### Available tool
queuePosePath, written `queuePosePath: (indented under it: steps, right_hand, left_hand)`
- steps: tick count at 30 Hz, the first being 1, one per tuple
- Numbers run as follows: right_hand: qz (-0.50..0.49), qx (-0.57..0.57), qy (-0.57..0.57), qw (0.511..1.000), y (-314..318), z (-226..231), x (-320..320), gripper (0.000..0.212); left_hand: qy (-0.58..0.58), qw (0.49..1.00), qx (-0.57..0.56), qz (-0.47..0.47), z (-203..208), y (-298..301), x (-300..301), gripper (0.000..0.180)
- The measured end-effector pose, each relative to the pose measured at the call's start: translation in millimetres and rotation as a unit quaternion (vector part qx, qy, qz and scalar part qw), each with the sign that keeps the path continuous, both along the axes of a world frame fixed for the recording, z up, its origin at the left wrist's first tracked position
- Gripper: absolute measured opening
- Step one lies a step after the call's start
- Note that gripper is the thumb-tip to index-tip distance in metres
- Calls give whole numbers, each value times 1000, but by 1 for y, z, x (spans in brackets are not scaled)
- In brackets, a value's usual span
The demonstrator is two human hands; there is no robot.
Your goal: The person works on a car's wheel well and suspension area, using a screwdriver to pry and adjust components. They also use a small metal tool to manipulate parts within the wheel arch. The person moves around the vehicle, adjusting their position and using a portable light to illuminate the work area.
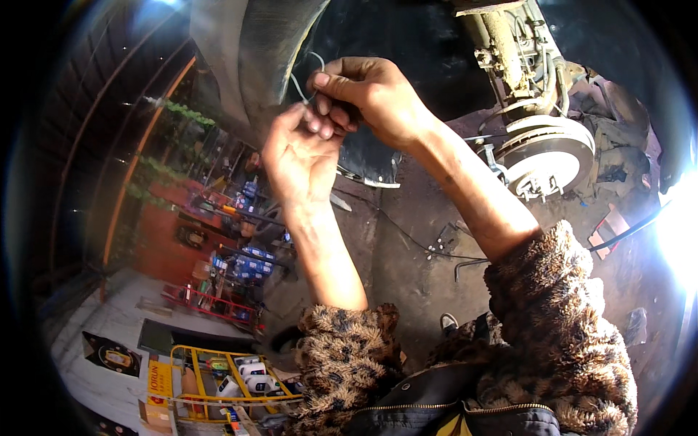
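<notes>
Up near the edge of a car's dark wheel arch (305, 33), both of my hands are raised and almost touching. A thin pale wire (296, 86) bends in a loop between them. My right hand (374, 98) pinches it with thumb and forefinger, the other fingers curled under. My left hand (305, 156) is palm up just below, fingertips bent together at the wire's lower end. The fingers partly hide where the wire's ends lie.
To the right stands a bare wheel hub with its brake disc (556, 156), under a muddy strut (502, 51). A dark cable (414, 236) crosses the floor. At lower left are a yellow rack (240, 396) with bottles and a red rack (218, 301). A bright light glares at far right.
</notes>
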State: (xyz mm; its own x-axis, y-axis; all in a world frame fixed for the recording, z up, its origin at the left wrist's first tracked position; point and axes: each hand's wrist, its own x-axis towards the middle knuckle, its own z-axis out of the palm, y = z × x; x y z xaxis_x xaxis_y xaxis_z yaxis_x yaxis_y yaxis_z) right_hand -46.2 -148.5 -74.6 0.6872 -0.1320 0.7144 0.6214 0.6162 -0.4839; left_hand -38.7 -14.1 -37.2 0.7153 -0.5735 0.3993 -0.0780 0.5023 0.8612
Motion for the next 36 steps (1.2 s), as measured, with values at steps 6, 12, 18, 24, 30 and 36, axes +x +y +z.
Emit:
queuePosePath:
  steps: [6,12,18,24,30,36]
  right_hand:
    - [-313,-111,42,942,18,-4,-20,31]
    - [-256,-134,74,954,-4,-3,-32,27]
    - [-165,-117,75,977,-3,-3,-31,22]
    - [-285,-120,107,945,-12,9,-17,24]
    - [-268,-147,62,950,-18,28,-8,28]
    - [-305,-132,57,941,-12,22,-14,29]
  left_hand:
    - [93,987,-36,122,-14,-14,-15,15]
    - [119,991,-58,8,-30,-20,1,18]
    - [95,993,-65,24,-28,-18,-8,13]
    - [104,992,-76,2,-40,-34,-12,17]
    - [76,995,-66,5,-60,-33,-18,15]
    - [-97,991,51,80,-49,-27,-21,15]
